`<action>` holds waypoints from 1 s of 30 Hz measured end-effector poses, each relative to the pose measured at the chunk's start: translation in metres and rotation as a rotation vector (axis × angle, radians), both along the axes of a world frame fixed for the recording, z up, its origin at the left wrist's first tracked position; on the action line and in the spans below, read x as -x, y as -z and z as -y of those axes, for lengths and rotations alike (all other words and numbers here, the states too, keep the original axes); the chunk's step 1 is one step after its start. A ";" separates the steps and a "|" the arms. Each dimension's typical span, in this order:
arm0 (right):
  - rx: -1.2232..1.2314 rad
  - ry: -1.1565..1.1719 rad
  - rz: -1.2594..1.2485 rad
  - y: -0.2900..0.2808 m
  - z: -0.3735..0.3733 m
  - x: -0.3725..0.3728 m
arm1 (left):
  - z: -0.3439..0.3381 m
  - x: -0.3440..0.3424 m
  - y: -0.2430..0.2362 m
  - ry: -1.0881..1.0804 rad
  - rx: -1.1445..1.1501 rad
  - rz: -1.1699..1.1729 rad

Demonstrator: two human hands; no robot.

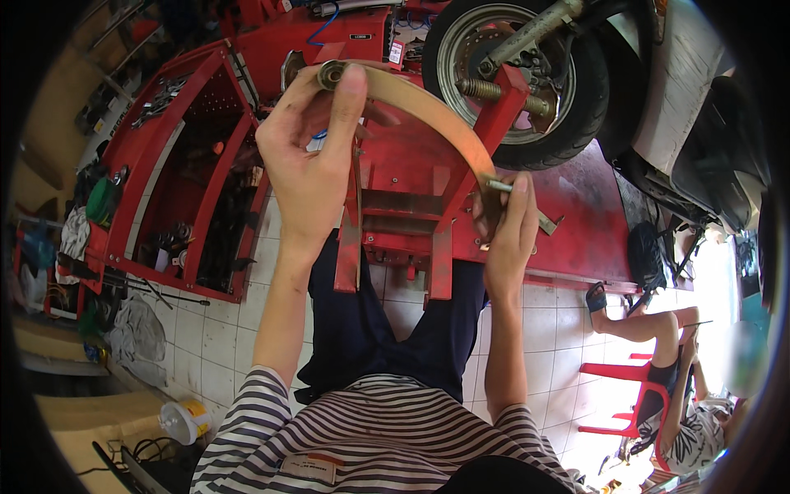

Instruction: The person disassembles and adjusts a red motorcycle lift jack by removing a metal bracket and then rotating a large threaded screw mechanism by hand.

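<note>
1. Strip (444, 117): a curved metal band, raised at 12 o'clock in front of you, spanning both your hands. Its long axis runs from 10 to 4 o'clock, the bow bulging toward 1.
2. Your left hand (309, 156) pinches its far end, thumb and fingers at the ring (331, 74); from there the strip lies toward 4 o'clock.
3. Your right hand (512, 222) holds the lower end, with a pin (499, 186) showing at the fingertips; from there the strip lies toward 10 to 11. This hand is nearer your body.
4. Beyond the strip is the red frame (401, 202); you cannot tell whether they touch.
5. The red bench (576, 230) spreads toward 2 o'clock, a wheel (591, 95) at 1, the cabinet (220, 193) at 10.
6. Pale tiles (222, 346) cover the floor; a person (695, 432) sits on a red chair (621, 373) at 4.
</note>
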State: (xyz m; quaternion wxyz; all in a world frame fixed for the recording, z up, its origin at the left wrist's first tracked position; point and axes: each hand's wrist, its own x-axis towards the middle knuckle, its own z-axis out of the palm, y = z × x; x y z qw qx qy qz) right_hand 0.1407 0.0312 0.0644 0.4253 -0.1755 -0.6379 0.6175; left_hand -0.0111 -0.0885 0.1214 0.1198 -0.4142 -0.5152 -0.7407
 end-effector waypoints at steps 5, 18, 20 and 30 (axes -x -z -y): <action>-0.281 0.090 0.002 -0.044 -0.020 0.003 | 0.007 0.001 -0.013 -0.012 0.021 0.027; -0.841 0.218 -0.023 -0.129 -0.078 0.020 | 0.020 0.039 -0.043 0.345 0.319 0.170; -0.830 0.237 -0.007 -0.130 -0.081 0.022 | 0.019 0.029 -0.045 0.394 0.327 0.209; -0.848 0.271 0.185 -0.102 -0.068 0.001 | 0.023 0.008 -0.023 0.506 0.378 0.262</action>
